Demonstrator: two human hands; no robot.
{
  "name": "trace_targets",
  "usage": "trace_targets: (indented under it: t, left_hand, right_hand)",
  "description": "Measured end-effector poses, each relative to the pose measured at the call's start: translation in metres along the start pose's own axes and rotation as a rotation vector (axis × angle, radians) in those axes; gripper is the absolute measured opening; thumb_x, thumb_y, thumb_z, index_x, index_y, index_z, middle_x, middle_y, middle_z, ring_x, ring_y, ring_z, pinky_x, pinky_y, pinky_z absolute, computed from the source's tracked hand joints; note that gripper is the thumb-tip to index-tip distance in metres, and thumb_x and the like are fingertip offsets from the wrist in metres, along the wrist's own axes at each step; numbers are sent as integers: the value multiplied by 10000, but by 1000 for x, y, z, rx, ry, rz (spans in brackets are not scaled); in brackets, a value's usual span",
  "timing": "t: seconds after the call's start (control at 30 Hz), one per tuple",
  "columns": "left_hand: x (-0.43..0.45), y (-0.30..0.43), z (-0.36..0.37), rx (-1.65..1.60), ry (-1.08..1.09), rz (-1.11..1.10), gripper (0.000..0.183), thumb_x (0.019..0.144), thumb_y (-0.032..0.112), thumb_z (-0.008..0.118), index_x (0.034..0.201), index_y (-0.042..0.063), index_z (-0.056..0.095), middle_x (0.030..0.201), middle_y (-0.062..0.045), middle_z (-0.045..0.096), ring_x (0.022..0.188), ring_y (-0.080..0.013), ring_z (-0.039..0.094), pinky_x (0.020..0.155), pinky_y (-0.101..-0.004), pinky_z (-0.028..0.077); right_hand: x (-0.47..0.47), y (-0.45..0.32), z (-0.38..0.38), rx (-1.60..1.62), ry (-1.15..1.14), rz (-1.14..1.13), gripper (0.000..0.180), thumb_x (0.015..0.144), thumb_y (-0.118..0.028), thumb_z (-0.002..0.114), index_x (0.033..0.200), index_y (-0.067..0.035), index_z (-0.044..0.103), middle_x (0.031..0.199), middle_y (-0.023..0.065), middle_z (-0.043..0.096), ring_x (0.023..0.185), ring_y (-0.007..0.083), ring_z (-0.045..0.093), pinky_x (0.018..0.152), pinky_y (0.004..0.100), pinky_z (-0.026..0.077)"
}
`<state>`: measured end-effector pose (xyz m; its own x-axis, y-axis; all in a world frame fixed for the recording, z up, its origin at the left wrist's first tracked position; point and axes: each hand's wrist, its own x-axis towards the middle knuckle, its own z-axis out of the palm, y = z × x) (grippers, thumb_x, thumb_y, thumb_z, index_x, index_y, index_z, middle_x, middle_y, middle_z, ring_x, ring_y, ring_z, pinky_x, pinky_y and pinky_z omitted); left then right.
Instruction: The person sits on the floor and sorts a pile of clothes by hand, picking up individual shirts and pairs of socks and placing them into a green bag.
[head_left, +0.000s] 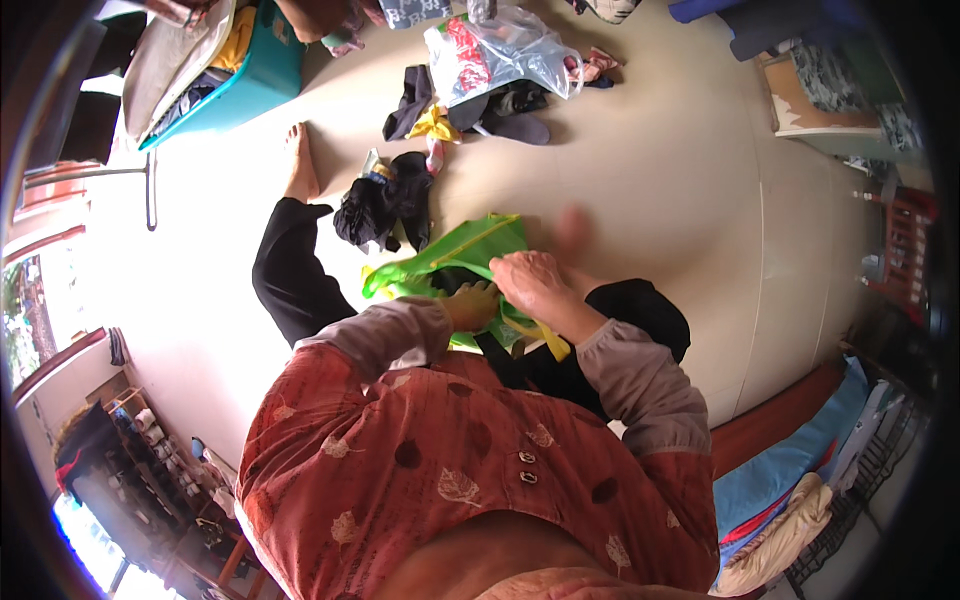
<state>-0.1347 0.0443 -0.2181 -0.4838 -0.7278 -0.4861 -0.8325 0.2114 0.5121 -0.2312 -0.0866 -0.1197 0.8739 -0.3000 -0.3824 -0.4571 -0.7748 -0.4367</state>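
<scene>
A green bag with yellow edging (480, 241) lies on the floor between my legs, its mouth spread around dark cloth (452, 279). My right hand (531, 279) grips the bag's rim on the right. At the mouth, over the dark cloth, is my left hand (474, 304); its fingers are bent and partly hidden, so whether it holds anything is unclear. A yellow strap (555, 343) hangs below my right hand. Just beyond the bag lies a heap of black clothing (384, 199).
Farther ahead are a clear plastic bag (517, 56), a yellow cloth (433, 124) and dark garments (411, 101). A teal bin (259, 75) with clothes stands upper left, near part of another person. Folded fabrics (780, 480) lie at lower right, and a wooden cabinet (825, 133) stands upper right.
</scene>
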Motion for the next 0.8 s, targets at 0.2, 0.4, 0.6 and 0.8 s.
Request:
trace_targets:
  t: [0.2,0.4,0.6,0.8]
  left_hand:
    - [-17,-61,-202,-1196,-528,367,348,901,308,583,1081,13,625,1000,-101,663,818,-146,620,681,-282,513]
    - [117,-273,-153,-271,783,-615,829,703,234,737,1372,8,302,1146,-244,544,1084,-389,515,907,-455,438]
    - [178,-301,-123,-415,937,-798,506,777,258,650,1242,171,469,1093,-215,551,1019,-389,551,825,-475,466]
    - [153,-303,-10,-370,911,-473,192,880,177,476,834,127,656,782,-195,628,732,-382,616,640,-477,480]
  right_hand:
    - [-14,1,-22,-28,55,-81,56,782,-95,547,773,-47,574,690,143,631,675,292,662,564,383,522]
    - [-13,-9,-4,-26,-75,-251,35,767,-111,553,762,-78,560,635,73,605,597,242,646,477,371,491]
    - [-11,-13,-11,37,-216,-214,61,772,-101,542,829,-79,538,677,74,598,655,244,638,541,357,491]
    - [-4,-18,-18,78,-272,-229,93,764,-85,556,855,-65,559,683,91,605,669,260,641,548,374,491]
